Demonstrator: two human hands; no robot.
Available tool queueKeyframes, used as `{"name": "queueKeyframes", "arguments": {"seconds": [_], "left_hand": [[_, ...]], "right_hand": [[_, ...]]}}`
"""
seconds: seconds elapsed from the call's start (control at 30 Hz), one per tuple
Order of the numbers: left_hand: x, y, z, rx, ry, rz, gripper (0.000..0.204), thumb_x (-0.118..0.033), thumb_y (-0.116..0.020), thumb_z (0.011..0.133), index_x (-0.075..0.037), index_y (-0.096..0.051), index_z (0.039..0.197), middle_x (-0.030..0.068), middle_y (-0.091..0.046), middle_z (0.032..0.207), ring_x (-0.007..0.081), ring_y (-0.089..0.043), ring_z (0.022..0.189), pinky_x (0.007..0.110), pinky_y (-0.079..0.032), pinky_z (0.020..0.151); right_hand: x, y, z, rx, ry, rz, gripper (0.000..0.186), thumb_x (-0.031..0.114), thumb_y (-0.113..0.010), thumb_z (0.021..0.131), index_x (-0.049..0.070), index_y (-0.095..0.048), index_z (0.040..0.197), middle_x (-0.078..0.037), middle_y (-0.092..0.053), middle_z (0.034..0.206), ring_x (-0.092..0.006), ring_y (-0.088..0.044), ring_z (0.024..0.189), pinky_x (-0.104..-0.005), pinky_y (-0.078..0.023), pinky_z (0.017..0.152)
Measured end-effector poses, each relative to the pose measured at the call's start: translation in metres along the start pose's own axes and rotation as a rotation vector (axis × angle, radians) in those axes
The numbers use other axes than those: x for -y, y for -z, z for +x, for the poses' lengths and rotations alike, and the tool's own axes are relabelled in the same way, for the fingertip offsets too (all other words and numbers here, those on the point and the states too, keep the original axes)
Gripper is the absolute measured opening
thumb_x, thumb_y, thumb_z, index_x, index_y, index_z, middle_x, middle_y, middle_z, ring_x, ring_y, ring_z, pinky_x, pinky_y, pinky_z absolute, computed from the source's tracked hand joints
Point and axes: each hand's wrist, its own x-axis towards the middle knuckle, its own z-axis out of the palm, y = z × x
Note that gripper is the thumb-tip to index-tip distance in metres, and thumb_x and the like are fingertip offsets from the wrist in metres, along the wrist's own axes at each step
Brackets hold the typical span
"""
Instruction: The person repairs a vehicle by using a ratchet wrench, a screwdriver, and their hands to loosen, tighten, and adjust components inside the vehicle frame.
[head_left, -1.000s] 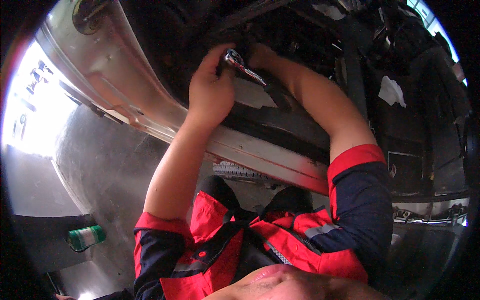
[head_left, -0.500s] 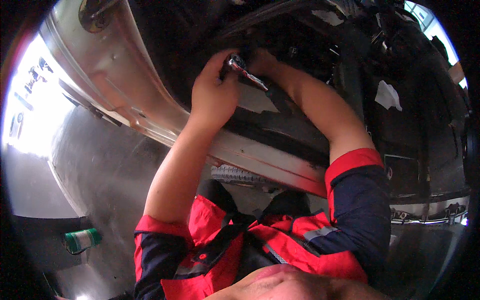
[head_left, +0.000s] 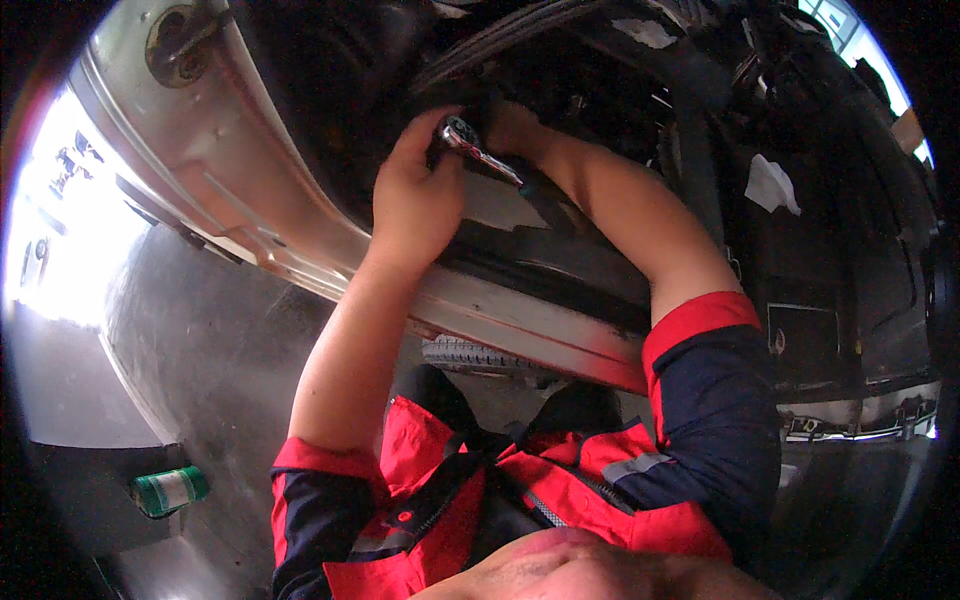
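Note:
My left hand is closed around the head end of a shiny metal ratchet wrench. The wrench's handle sticks out to the right and slants toward me, ending in a dark tip. Past it, in the shadow, my right hand reaches in close to the wrench head. Its fingers are lost in the dark, so what they touch cannot be made out. Both hands are inside the dark opening of a vehicle body, beyond its pale sill.
A silver body panel curves along the left. White crumpled paper lies on dark trim at the right. Below the sill shows a tyre. On the left stands a green container with a pale label. Cables run across the top.
The whole view has shifted slightly, with the panel lower and further left. My hands and the ratchet wrench keep almost the same place against the vehicle.

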Motion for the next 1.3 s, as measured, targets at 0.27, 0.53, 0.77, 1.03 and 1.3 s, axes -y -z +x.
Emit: {"name": "queueKeyframes", "arguments": {"seconds": [0.27, 0.53, 0.77, 1.03, 1.3], "left_hand": [[0.007, 0.000, 0.000, 0.000, 0.014, -0.067, 0.040, 0.006, -0.054, 0.083, -0.006, -0.057, 0.121, 0.0102, -0.061, 0.114, 0.0183, -0.056, 0.106, 0.027, -0.041, 0.095], [0.010, -0.004, 0.001, 0.002, 0.031, -0.076, 0.036, 0.003, -0.055, 0.085, -0.005, -0.057, 0.120, 0.0102, -0.062, 0.114, 0.0183, -0.056, 0.107, 0.027, -0.040, 0.095], [0.007, -0.007, 0.001, -0.006, -0.047, -0.009, 0.036, 0.003, -0.055, 0.086, -0.004, -0.057, 0.120, 0.0103, -0.062, 0.115, 0.0184, -0.056, 0.107, 0.027, -0.040, 0.095], [0.010, -0.006, 0.002, -0.007, -0.053, 0.005, 0.039, 0.005, -0.053, 0.084, -0.004, -0.056, 0.121, 0.0104, -0.062, 0.115, 0.0187, -0.057, 0.107, 0.027, -0.040, 0.096], [0.017, 0.002, -0.001, -0.082, -0.071, 0.010, 0.037, -0.003, -0.055, 0.083, -0.009, -0.059, 0.119, 0.0133, -0.067, 0.103, 0.0232, -0.064, 0.096, 0.029, -0.046, 0.087]], "right_hand": [[-0.001, -0.002, 0.000, -0.086, 0.129, 0.309, 0.039, 0.030, -0.056, 0.083, 0.011, -0.061, 0.117, -0.021, -0.065, 0.107, -0.0370, -0.062, 0.101, -0.0439, -0.049, 0.087], [-0.011, -0.022, 0.014, -0.166, 0.092, 0.328, 0.035, 0.023, -0.059, 0.077, 0.009, -0.068, 0.107, -0.016, -0.065, 0.110, -0.0361, -0.061, 0.100, -0.0428, -0.050, 0.087], [-0.016, -0.019, 0.011, -0.271, 0.241, 0.277, 0.041, 0.029, -0.059, 0.083, 0.010, -0.058, 0.120, -0.021, -0.063, 0.112, -0.0372, -0.061, 0.101, -0.0444, -0.049, 0.086], [-0.013, -0.005, -0.002, -0.200, 0.276, 0.351, 0.043, 0.031, -0.060, 0.083, 0.009, -0.058, 0.121, -0.021, -0.063, 0.113, -0.0380, -0.061, 0.102, -0.0440, -0.049, 0.087], [0.010, 0.000, 0.008, -0.059, 0.096, 0.371, 0.042, 0.031, -0.059, 0.084, 0.008, -0.059, 0.119, -0.021, -0.063, 0.114, -0.0379, -0.060, 0.103, -0.0433, -0.048, 0.089]]}}
